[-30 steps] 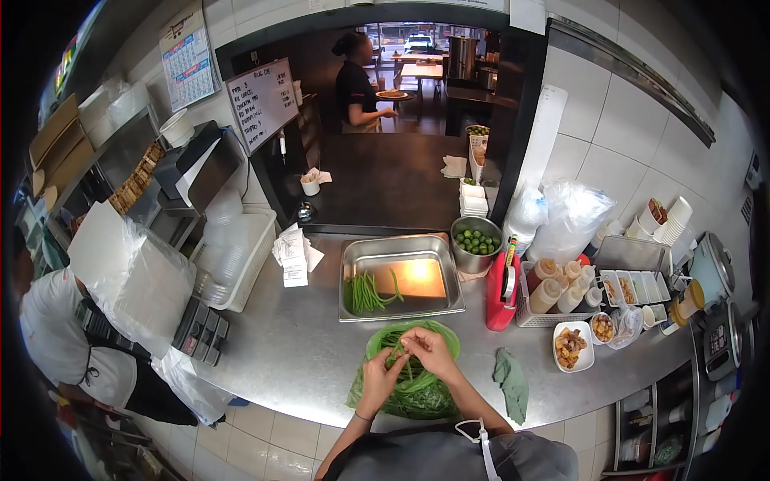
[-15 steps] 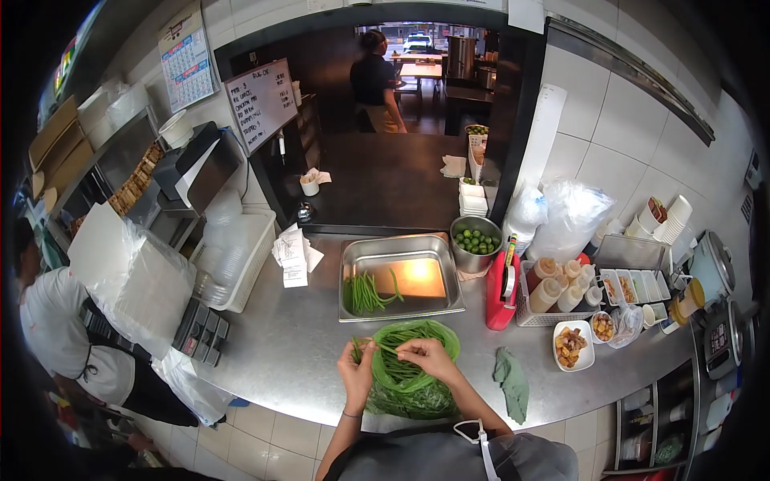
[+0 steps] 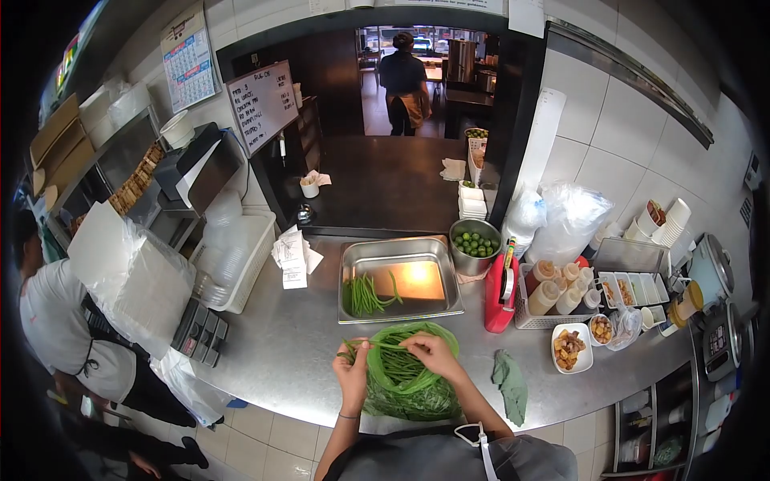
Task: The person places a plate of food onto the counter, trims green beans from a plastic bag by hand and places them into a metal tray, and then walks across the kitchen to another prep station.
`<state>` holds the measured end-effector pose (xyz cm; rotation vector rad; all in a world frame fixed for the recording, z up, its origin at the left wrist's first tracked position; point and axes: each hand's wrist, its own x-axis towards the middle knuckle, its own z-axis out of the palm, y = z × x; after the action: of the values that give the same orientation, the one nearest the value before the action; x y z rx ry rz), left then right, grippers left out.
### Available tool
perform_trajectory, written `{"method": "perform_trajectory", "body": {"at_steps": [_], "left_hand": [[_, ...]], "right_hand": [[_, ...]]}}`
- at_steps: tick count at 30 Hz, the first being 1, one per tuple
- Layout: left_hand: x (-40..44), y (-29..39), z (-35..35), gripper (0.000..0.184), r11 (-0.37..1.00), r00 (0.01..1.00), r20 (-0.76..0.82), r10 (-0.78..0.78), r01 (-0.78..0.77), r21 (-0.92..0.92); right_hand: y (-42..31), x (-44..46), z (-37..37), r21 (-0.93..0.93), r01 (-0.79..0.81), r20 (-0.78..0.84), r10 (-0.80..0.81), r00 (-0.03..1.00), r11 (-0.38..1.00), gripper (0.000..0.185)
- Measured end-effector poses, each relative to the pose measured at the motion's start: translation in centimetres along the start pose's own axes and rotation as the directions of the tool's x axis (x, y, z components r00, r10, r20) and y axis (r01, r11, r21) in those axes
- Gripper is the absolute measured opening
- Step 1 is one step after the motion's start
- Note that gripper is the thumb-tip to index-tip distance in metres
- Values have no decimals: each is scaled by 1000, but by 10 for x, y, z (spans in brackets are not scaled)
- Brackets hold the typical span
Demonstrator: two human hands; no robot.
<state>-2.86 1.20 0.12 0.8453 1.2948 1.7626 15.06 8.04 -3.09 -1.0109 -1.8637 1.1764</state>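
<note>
Left hand: raised at the near-left edge of the bag, thumb and fingers pinched on a green bean.
Right hand: over the bag's right side, fingertips closed on the bean's other end; whether a second bean is in the pinch is hard to tell at this size.
Bean in hand: stretched roughly level between both hands, above the bag's mouth.
Bag: green plastic bag, mouth spread, full of loose beans, at the counter's near edge.
Tray: steel tray just beyond the bag; a small bundle of beans lies at its left end.
Right of tray: metal pot of small green fruits; red container nearer.
Counter right: crumpled green cloth and white bowl of browned pieces.
Counter left: paper slips.
Others: one person beyond the hatch, back turned; another at far left.
</note>
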Motion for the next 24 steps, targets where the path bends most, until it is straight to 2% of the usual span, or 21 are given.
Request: {"method": "perform_trajectory", "body": {"at_steps": [1, 3, 4, 5, 6, 7, 8, 9, 11, 12, 14, 16, 18, 20, 21, 23, 24], "left_hand": [[0, 1, -1, 9, 996, 998, 8, -55, 55, -71], [0, 1, -3, 9, 984, 994, 17, -109, 110, -140], [2, -2, -5, 10, 958, 988, 67, -141, 154, -241], [4, -5, -6, 13, 920, 979, 120, -167, 199, -337], [5, -6, -5, 13, 920, 979, 118, -165, 196, -338], [5, -8, -4, 14, 886, 963, 87, -256, 270, -376], [5, -9, -3, 15, 844, 935, 60, -348, 341, -415], [5, -10, -4, 15, 843, 935, 62, -348, 342, -415], [5, -10, -5, 14, 780, 913, 171, -370, 405, -477], [4, -10, -6, 14, 780, 913, 171, -371, 406, -477], [3, -11, -5, 11, 808, 914, 196, -356, 406, -426], [1, -7, -3, 10, 825, 899, 237, -367, 433, -363], [-2, -2, -2, 10, 842, 886, 271, -376, 449, -298], [-3, 1, 1, 14, 900, 886, 299, -355, 410, -147], [-3, 0, 0, 14, 902, 889, 296, -351, 406, -149], [-3, -6, -2, 14, 954, 929, 215, -299, 298, 39], [-1, -14, -5, 14, 954, 930, 215, -298, 297, 38]], "right_hand": [[9, -1, 4, 0, -1, -2, 1, 1000, 1000, 14], [22, 0, 18, -394, 232, 72, -221, 973, 889, 20], [18, -2, 21, -393, 234, 74, -223, 972, 889, 20], [14, -6, 25, -501, 182, 135, -131, 982, 846, 22], [6, -8, 29, -604, 138, 183, -32, 983, 785, 24], [3, -7, 33, -607, 106, 213, 33, 977, 787, 23], [2, -6, 34, -608, 106, 213, 33, 977, 787, 23], [1, -6, 35, -621, 112, 207, 25, 978, 775, 22], [2, -4, 37, -635, 118, 202, 17, 979, 763, 21], [6, -2, 39, -594, 71, 156, 28, 987, 802, 19], [11, 0, 42, -551, 23, 109, 44, 993, 835, 18], [13, -2, 44, -576, 92, 120, -27, 992, 813, 15], [16, -3, 48, -601, 85, 118, -17, 993, 795, 16], [15, -1, 48, -625, 88, 122, -14, 992, 776, 16], [4, -3, 44, -618, 44, 75, 4, 997, 785, 16], [1, -2, 35, -609, 2, 30, 20, 999, 794, 16], [4, -1, 31, -551, -20, -20, 11, 1000, 834, 18]]}}
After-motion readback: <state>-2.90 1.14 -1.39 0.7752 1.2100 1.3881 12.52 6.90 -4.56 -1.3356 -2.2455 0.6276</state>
